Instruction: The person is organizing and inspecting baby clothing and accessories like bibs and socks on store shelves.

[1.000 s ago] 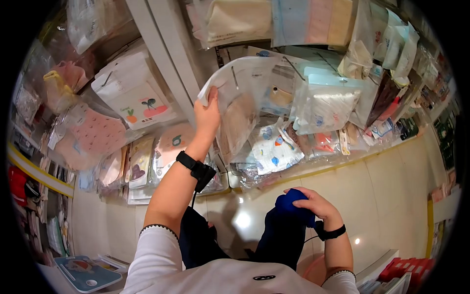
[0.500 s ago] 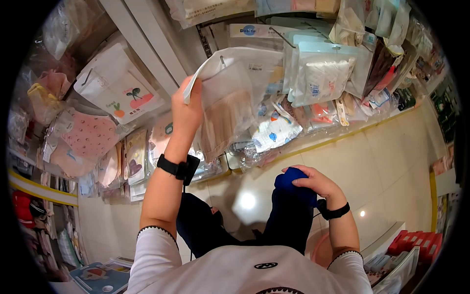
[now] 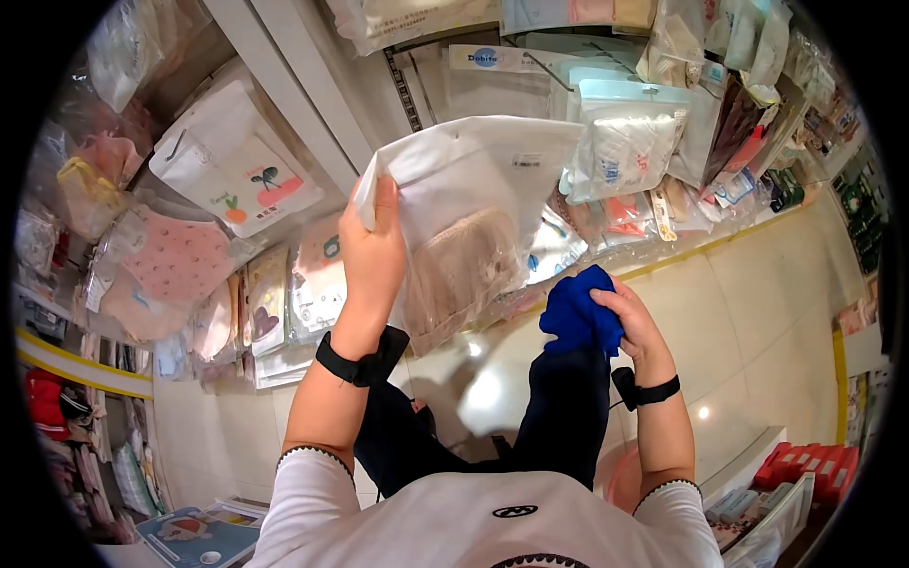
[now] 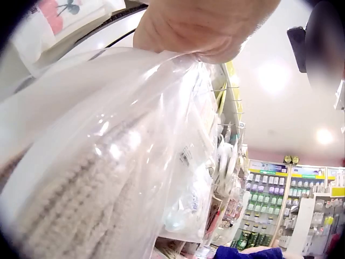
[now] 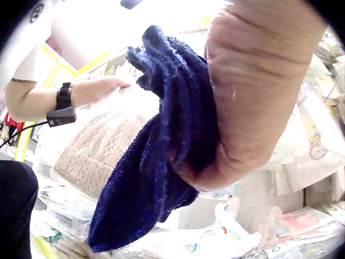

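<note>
Cloth (image 3: 579, 312), blue and bunched, is pinched in the right hand (image 3: 639, 327) at three o'clock, head view. At ten, the left hand (image 3: 372, 254) grips the corner of a bag (image 3: 473, 180) of beige knitwear (image 3: 464, 254). I judge the step is presenting the bag; next calls for drawing it taut. Beyond, hanging packs (image 3: 625, 147) at two, tiled floor (image 3: 748, 317) at three; stocked shelves (image 4: 264, 194) farthest, four o'clock, left wrist view.
</note>
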A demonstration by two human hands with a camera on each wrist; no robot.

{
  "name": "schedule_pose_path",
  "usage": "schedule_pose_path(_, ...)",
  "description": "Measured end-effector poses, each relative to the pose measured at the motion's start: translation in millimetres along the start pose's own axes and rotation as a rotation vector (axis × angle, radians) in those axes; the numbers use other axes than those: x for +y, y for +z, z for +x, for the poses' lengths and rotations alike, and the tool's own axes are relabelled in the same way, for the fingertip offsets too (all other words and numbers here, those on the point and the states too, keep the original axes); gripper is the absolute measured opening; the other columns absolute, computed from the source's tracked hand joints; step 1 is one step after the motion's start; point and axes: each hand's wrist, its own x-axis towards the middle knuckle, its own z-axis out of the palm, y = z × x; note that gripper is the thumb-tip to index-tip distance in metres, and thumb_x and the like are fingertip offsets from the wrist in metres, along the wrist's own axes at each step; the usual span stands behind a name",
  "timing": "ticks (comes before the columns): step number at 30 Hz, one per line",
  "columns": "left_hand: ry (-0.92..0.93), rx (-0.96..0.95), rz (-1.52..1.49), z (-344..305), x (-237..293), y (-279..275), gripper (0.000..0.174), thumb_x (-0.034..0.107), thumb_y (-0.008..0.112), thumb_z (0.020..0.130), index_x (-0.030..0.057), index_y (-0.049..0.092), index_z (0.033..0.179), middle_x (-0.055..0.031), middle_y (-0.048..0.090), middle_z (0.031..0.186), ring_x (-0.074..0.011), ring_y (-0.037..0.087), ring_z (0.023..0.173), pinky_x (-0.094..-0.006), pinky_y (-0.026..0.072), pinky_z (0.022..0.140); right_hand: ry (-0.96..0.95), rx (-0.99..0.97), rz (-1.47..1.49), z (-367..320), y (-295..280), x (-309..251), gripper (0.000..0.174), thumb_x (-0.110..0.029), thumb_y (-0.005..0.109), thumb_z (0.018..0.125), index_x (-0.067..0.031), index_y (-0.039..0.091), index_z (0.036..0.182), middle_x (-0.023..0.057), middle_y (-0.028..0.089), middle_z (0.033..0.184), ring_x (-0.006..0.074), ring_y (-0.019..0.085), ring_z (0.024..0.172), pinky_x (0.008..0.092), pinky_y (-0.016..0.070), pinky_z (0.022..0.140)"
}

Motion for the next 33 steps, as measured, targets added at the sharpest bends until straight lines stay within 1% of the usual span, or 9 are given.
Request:
schedule_pose_path(7, -0.168, -0.214, -0.119, -42.3, -14.9, 16.2, 0.033, 0.024, 0.048, 0.092, -0.0039, 0.053, 0.109, -0.0067, 0.059, 0.088, -0.0139, 0.051, 0.084, -0.0273, 0.0413, 0.077, -0.399, 0.176, -0.152, -20.7, 46.5, -3.2, 0.037, -0.004, 0.053, 0.081, -0.0013, 0.047, 0.117, 0.0094, 0.058, 0.097, 0.0173, 0.059, 0.081, 0.0297, 0.052, 0.067)
schedule_pose_path(11, -0.039, -0.396, -0.397, -97.0, 9.9, 56.3, 0.02, 0.014, 0.052, 0.086, -0.0002, 0.052, 0.1, -0.0044, 0.057, 0.083, -0.0116, 0.052, 0.083, -0.0265, 0.0422, 0.075, -1.041, 0.081, -0.96, -23.4, 107.0, 8.6, 0.05, -0.012, 0.057, 0.068, -0.0049, 0.052, 0.117, 0.0183, 0.041, 0.129, 0.0337, 0.036, 0.122, 0.0407, 0.0241, 0.103)
schedule_pose_path(16, -0.129, -0.433, -0.444, -125.8, 4.6, 64.0, 0.006, 0.009, 0.047, 0.088, 0.0025, 0.046, 0.089, -0.0065, 0.049, 0.071, -0.0092, 0.043, 0.07, -0.0241, 0.0393, 0.062, -1.275, 0.346, -0.636, 10.2, 99.1, 35.9, 0.053, -0.043, 0.045, 0.082, 0.0005, 0.054, 0.11, 0.0151, 0.052, 0.112, 0.0318, 0.043, 0.11, 0.0406, 0.0273, 0.098)
schedule_pose_path(24, -0.125, -0.462, -0.403, -142.6, 27.7, 69.4, 0.017, 0.014, 0.045, 0.093, 0.0019, 0.043, 0.081, -0.0052, 0.04, 0.07, -0.0114, 0.037, 0.065, -0.0254, 0.0348, 0.059, -0.788, 0.068, 0.358, 35.0, 34.7, 96.7, 0.041, -0.032, 0.035, 0.095, 0.0004, 0.045, 0.118, 0.0086, 0.051, 0.115, 0.0183, 0.05, 0.104, 0.0311, 0.0376, 0.093)
schedule_pose_path(27, -0.16, -0.497, -0.446, -139.8, 43.7, 65.1, 0.018, 0.017, 0.045, 0.093, 0.0028, 0.045, 0.082, 0.0016, 0.037, 0.074, -0.0082, 0.034, 0.071, -0.0215, 0.0317, 0.063, -0.432, 0.33, -0.036, 43.8, -2.7, 150.5, 0.044, -0.035, 0.043, 0.092, -0.0027, 0.043, 0.122, 0.0083, 0.051, 0.117, 0.0185, 0.05, 0.108, 0.0313, 0.0393, 0.092)
schedule_pose_path(28, -0.159, -0.495, -0.452, -137.2, 44.9, 63.1, 0.017, 0.016, 0.045, 0.093, 0.0023, 0.047, 0.084, 0.0013, 0.039, 0.075, -0.0083, 0.036, 0.072, -0.0215, 0.0331, 0.064, -0.385, 0.3, 0.042, 50.5, -10.1, 166.7, 0.044, -0.032, 0.047, 0.09, -0.0017, 0.045, 0.121, 0.0094, 0.05, 0.119, 0.02, 0.049, 0.11, 0.0326, 0.038, 0.094)
schedule_pose_path(29, -0.003, -0.379, -0.416, -128.2, 41.8, 60.1, 0.015, 0.013, 0.046, 0.091, -0.0018, 0.05, 0.09, -0.0049, 0.048, 0.082, -0.012, 0.044, 0.076, -0.0244, 0.0379, 0.069, -0.508, 0.229, -0.386, 51.6, -24.5, 177.5, 0.042, -0.029, 0.048, 0.089, -0.0013, 0.047, 0.12, 0.0098, 0.05, 0.121, 0.0209, 0.048, 0.111, 0.0326, 0.0363, 0.096)
schedule_pose_path(32, -0.419, -0.183, -0.314, -95.6, 29.6, 32.0, 0.029, 0.028, 0.045, 0.094, 0.0015, 0.058, 0.092, -0.0008, 0.055, 0.08, -0.01, 0.05, 0.075, -0.0263, 0.0424, 0.068, -0.103, 0.375, 0.019, 27.1, -30.3, 137.2, 0.041, -0.019, 0.049, 0.085, 0.0016, 0.048, 0.121, 0.0122, 0.051, 0.123, 0.0283, 0.048, 0.113, 0.036, 0.0337, 0.1)
schedule_pose_path(33, -0.543, -0.225, -0.329, -83.0, 14.6, 17.6, 0.03, 0.032, 0.045, 0.093, 0.0046, 0.058, 0.095, 0.0004, 0.056, 0.082, -0.0087, 0.05, 0.077, -0.0256, 0.0426, 0.07, -0.222, 0.117, 0.514, 20.7, -41.9, 130.6, 0.043, -0.025, 0.047, 0.089, 0.0007, 0.046, 0.123, 0.0136, 0.053, 0.121, 0.0292, 0.05, 0.111, 0.0376, 0.0367, 0.097)
